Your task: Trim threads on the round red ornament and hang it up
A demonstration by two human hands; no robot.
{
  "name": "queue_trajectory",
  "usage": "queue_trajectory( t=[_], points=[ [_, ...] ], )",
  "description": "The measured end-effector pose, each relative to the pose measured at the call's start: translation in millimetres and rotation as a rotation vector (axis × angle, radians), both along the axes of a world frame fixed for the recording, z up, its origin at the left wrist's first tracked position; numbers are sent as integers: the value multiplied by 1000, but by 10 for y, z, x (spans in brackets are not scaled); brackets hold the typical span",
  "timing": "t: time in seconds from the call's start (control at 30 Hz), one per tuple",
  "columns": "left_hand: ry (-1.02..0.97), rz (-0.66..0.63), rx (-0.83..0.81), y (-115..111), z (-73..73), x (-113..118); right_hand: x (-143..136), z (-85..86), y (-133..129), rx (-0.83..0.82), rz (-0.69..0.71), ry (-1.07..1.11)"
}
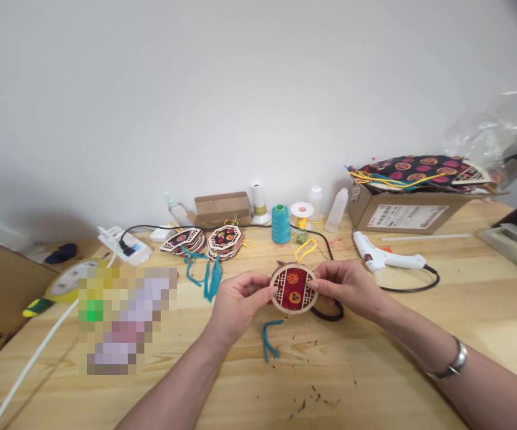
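Observation:
A round wooden-framed ornament (pixel 294 289) with a dark red patterned fabric centre is held just above the table between both hands. My left hand (pixel 244 303) pinches its left rim, thumb on the front face. On the opposite rim, my right hand (pixel 348 288) grips with the thumb in front as well. A yellow cord loop (pixel 305 249) extends from the ornament's top, and a teal tassel (pixel 269 340) hangs from its bottom. The fingertips behind the ornament are partly hidden.
Stacked ornaments (pixel 225 240) with teal tassels lie at the back left. Behind stand a teal thread cone (pixel 280 225) and a yellow thread spool (pixel 302 215). A white glue gun (pixel 388 258) lies right, before a full cardboard box (pixel 397 214). A power strip (pixel 126 246) sits left.

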State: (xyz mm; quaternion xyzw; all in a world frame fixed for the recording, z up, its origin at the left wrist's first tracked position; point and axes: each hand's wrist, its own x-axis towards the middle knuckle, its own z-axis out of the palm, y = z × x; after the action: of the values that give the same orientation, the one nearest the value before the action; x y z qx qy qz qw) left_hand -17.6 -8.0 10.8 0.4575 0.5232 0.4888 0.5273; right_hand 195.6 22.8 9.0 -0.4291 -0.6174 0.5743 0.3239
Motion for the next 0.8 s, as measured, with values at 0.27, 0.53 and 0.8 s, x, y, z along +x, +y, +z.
queue_trajectory(
  t=[0.27,0.53,0.8],
  points=[
    [14,-53,-75,8,8,-2,49,-12,34,27,158,4],
    [20,-163,-118,1,-15,-1,84,31,40,-84,201,0],
    [80,-232,-178,-25,-14,-2,89,-67,55,-136,141,12]
  ],
)
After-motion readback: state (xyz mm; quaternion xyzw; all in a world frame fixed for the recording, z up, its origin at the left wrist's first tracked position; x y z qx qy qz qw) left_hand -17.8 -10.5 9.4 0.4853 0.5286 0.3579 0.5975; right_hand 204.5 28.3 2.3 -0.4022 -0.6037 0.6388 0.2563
